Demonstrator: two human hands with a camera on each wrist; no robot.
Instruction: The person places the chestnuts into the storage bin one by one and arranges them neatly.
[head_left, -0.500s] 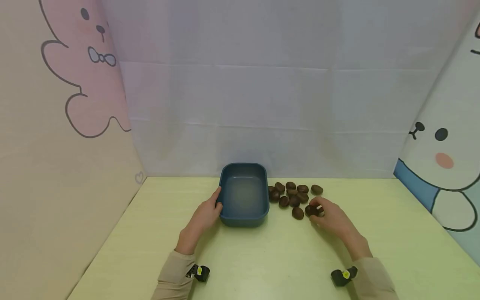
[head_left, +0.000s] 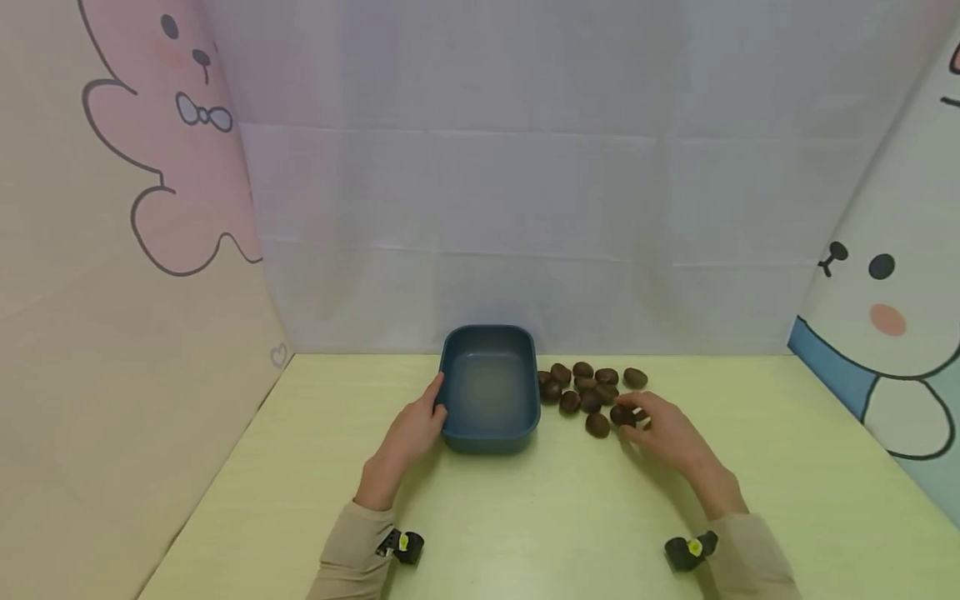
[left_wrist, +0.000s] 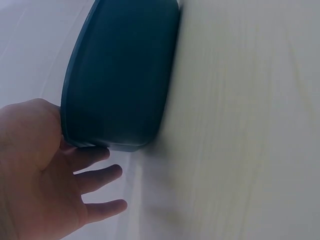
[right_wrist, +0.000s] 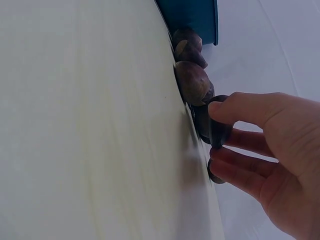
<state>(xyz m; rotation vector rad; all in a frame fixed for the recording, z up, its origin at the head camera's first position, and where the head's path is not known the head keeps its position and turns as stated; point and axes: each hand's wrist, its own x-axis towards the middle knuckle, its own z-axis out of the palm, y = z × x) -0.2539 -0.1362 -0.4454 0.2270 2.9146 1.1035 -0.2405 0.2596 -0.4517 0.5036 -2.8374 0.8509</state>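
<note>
A deep blue rectangular container [head_left: 487, 445] with rounded corners stands on the table, nothing lying inside. At its left side my left hand [head_left: 407, 429] holds the rim. In the left wrist view several fingers [left_wrist: 102, 179] stretch along the outside, while the thumb is hidden. Several dark brown chestnuts [head_left: 591, 401] lie grouped just right of the container. By the group's near right edge, my right hand [head_left: 669, 432] pinches one chestnut [right_wrist: 218, 122] between thumb and fingers. One loose chestnut [head_left: 597, 425] lies just left of that grip.
The pale yellow table [head_left: 525, 525] meets a white cloth backdrop [head_left: 465, 192] right behind the container. Cloth with cartoon animals hangs along both sides. A black wrist device [head_left: 686, 552] sits on each forearm.
The chestnut at my right fingertips has shifted very slightly away from me. My left hand keeps its hold, and the container stays in place.
</note>
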